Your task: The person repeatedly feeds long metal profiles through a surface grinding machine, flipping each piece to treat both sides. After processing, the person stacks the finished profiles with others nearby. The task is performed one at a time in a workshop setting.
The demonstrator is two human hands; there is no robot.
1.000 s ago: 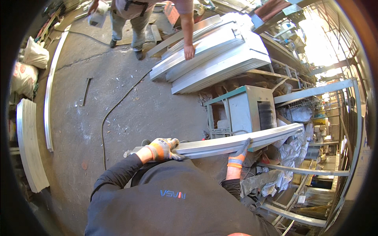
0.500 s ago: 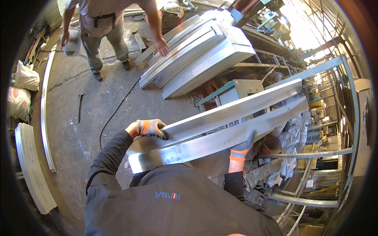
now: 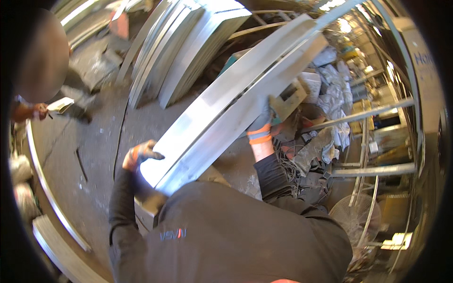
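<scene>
Two long, shiny sheet-metal profiles lie side by side across my front, slanting from near left to far right. Gloved in orange and grey, my left hand is closed on the near end of the left metal profile, thumb on its top face. Farther along, my right hand grips the outer edge of the right metal profile; its fingers underneath are hidden. A narrow dark gap runs between the two profiles toward their far ends.
Stacked metal profiles stand ahead. At left, a person's hand holds a pale piece. A long strip lies on the floor, more profiles lower left. Right: a metal frame, crumpled silver sheeting and a fan.
The profiles have swung to a steeper slant and sit closer together, still in both hands. My view has turned right. The other person now appears lower, at the far left.
</scene>
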